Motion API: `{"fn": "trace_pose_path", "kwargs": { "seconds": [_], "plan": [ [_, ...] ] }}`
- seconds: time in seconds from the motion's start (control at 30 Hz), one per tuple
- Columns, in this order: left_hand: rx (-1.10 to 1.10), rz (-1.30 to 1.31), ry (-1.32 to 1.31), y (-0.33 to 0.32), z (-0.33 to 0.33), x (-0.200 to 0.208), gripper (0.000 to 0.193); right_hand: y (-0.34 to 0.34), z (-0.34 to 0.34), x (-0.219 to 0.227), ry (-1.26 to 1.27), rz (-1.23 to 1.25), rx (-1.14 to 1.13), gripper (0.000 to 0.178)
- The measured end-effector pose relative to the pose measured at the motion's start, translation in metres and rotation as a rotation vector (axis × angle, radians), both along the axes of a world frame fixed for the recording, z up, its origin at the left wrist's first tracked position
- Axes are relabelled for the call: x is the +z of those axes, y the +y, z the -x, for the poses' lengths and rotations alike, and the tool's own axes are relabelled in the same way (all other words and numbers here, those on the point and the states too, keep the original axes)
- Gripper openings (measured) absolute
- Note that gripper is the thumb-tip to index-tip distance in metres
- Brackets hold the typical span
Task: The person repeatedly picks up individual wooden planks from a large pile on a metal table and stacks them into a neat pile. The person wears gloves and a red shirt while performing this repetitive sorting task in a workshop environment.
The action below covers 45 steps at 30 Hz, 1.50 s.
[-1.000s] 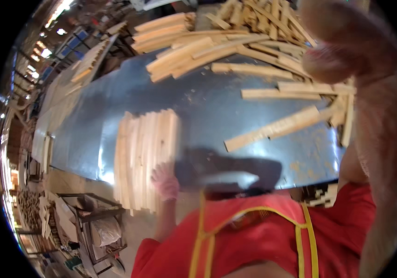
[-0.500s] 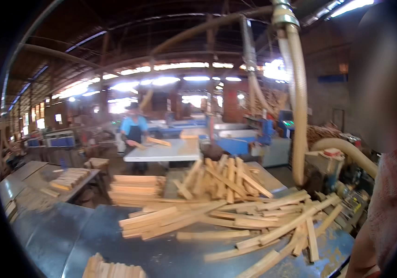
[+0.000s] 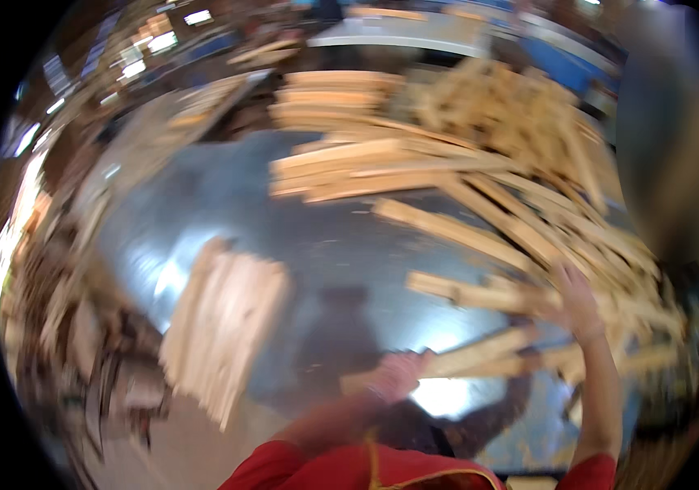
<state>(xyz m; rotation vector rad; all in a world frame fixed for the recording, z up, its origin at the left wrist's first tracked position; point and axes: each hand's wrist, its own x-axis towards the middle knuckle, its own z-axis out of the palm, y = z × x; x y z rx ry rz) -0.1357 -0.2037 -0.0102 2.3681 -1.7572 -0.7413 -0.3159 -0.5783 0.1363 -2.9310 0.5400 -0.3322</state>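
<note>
Left hand (image 3: 398,377) now off the stacked slats (image 3: 227,314), wrapped round a loose slat (image 3: 476,353) near the worktop's (image 3: 325,245) front edge; right hand (image 3: 578,304) at the right-edge crossed slat pile (image 3: 598,237), grip too blurred to tell, where a tug could snag and start a slide.

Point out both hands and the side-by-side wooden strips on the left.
Left hand (image 3: 399,374): head view, back of the hand.
Right hand (image 3: 578,306): head view, back of the hand.
Wooden strips (image 3: 225,314): head view, middle of their top.
</note>
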Motion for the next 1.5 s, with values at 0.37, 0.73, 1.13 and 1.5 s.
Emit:
{"fn": "trace_pose_path", "kwargs": {
  "seconds": [0.37, 0.73, 1.13, 1.5],
  "plan": [
    [0.446, -0.072, -0.408, 0.262, -0.057, -0.008, 0.057, 0.036, -0.036, -0.124, 0.553, 0.482, -0.057, 0.103],
    [0.655, 0.159, 0.170, 0.240, -0.102, 0.093, 0.069, 0.282, -0.114, -0.088, 0.097, 0.144, 0.601, 0.061],
    [0.622, 0.290, -0.476, 0.332, -0.120, -0.027, 0.039, 0.242, -0.041, -0.106, 0.247, -0.112, -0.034, 0.066],
    [0.788, -0.132, -0.595, 0.272, -0.113, -0.024, 0.089, 0.164, 0.010, -0.130, 0.565, -0.122, 0.067, 0.064]
  ]
}}
